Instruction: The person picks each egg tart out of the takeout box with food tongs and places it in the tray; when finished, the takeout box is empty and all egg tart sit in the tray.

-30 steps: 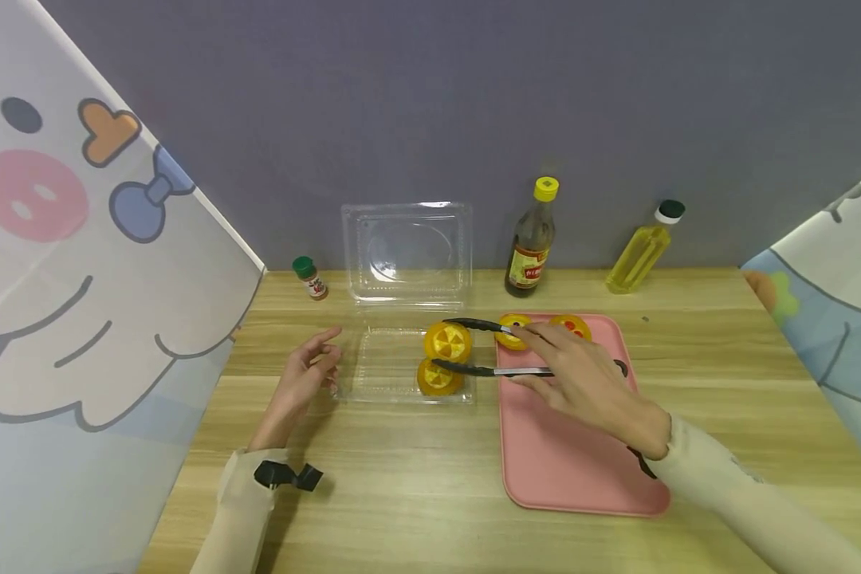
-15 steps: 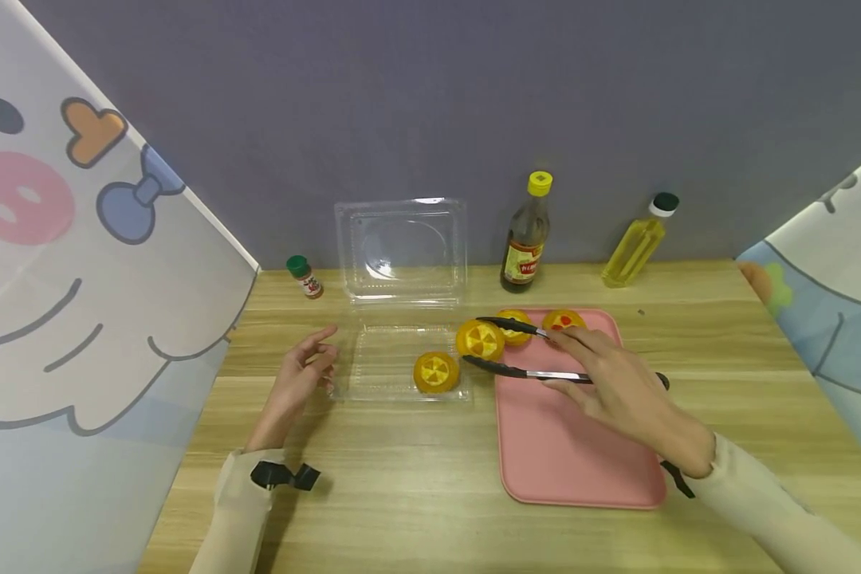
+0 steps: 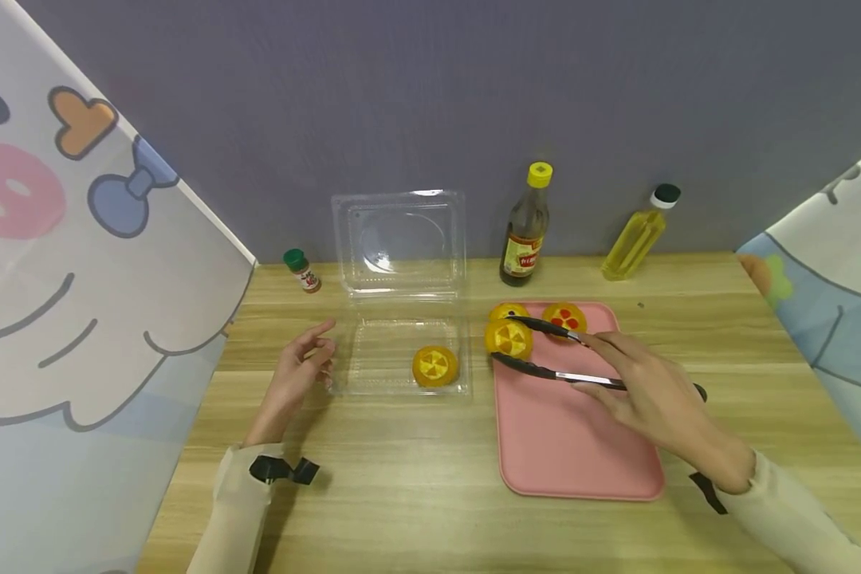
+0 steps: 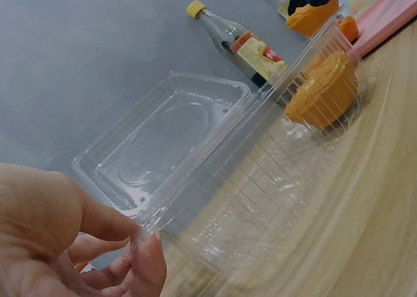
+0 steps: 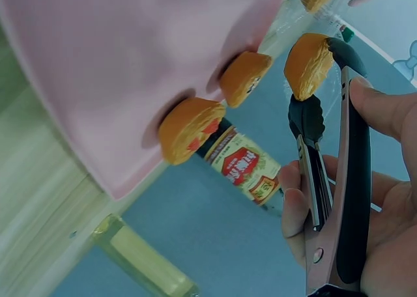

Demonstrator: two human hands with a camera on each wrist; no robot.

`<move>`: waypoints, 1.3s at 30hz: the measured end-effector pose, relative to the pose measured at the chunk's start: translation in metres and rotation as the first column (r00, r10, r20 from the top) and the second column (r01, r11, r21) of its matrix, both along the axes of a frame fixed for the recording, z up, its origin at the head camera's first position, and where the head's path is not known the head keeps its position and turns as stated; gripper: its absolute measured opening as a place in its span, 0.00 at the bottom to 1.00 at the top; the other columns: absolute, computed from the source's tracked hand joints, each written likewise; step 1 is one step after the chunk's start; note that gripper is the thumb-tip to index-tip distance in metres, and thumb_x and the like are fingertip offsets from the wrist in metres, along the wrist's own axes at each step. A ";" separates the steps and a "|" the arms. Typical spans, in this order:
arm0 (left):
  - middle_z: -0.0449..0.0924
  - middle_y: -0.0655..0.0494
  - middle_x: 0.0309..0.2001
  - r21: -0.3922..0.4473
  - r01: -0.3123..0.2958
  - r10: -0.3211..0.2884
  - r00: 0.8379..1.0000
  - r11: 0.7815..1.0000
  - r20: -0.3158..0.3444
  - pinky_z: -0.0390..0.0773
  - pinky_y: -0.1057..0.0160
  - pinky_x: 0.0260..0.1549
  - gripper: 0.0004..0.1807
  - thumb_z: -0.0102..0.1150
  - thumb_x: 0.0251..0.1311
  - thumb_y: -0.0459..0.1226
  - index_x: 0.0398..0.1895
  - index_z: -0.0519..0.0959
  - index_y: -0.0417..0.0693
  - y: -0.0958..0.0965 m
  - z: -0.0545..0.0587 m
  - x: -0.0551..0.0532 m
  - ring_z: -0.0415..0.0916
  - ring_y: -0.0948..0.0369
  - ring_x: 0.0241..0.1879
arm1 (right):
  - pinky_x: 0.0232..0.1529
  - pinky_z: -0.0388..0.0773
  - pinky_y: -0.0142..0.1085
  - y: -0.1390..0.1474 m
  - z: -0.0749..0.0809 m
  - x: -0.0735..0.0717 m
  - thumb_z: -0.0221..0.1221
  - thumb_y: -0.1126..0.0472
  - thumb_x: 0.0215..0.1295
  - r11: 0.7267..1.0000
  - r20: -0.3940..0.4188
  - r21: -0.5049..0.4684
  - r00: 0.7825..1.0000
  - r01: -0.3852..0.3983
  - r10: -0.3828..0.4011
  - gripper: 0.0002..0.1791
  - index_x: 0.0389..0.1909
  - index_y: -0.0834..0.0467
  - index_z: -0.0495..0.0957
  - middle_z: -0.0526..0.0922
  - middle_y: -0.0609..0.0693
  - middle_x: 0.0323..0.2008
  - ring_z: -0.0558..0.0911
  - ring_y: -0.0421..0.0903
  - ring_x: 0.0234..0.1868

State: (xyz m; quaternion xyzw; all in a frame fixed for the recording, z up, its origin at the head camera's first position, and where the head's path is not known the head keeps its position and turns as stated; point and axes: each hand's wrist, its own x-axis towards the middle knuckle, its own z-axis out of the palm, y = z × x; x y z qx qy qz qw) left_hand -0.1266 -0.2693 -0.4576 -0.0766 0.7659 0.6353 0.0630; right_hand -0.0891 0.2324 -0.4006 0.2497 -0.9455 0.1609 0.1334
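Observation:
My right hand (image 3: 656, 391) grips black-tipped metal tongs (image 3: 575, 378). Between the tong tips an egg tart (image 3: 511, 343) with a wedge-patterned top hangs over the left edge of the pink tray (image 3: 581, 454); in the right wrist view the tart (image 5: 306, 66) is clear of the tray. At the left, my left hand (image 3: 297, 375) pinches the near-left corner of an open clear plastic clamshell box (image 3: 376, 359), thumb and finger at its rim in the left wrist view. Inside the box, at its right end, sits another tart (image 3: 434, 367).
On the tray's far side lie a red-dotted tart (image 3: 565, 318) and a tart (image 3: 505, 310) partly hidden behind the held one. Along the back wall stand a small green-capped shaker (image 3: 303, 273), a yellow-capped sauce bottle (image 3: 524, 239) and an oil bottle (image 3: 634, 239).
My right hand has moved right, and the tongs have carried a tart up out of the clear box to over the tray. The left hand has stayed at the box corner.

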 end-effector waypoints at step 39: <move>0.73 0.53 0.49 -0.001 0.029 -0.029 1.000 1.000 0.006 0.82 0.70 0.25 0.29 0.50 0.80 0.37 0.80 0.62 0.42 -0.004 -0.003 -0.004 0.74 0.68 0.31 | 0.36 0.87 0.53 0.012 -0.032 0.017 0.80 0.52 0.51 1.000 0.058 0.011 0.998 0.005 -0.005 0.39 0.64 0.57 0.80 0.86 0.55 0.52 0.88 0.55 0.48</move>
